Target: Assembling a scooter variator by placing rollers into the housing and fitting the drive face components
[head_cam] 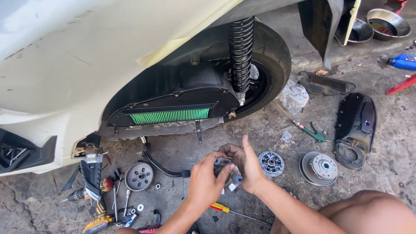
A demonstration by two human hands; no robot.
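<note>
Both of my hands meet low in the middle of the head view, over the concrete floor beside a cream scooter (65, 65). My left hand (207, 180) and my right hand (245, 162) together grip a small round grey metal drive part (233, 175), which the fingers mostly hide. A small blue piece (217, 161) shows at my left fingertips. Just right of my hands lies a toothed metal disc (271, 163), and past it a clutch assembly (318, 168).
The scooter's rear wheel (271, 56), black shock spring (241, 52) and green air filter (170, 115) are above. A pulley disc (139, 176), power drill (92, 190), sockets and screwdriver (225, 209) lie left and below. A black engine cover (355, 128) and green air tool (315, 134) lie right.
</note>
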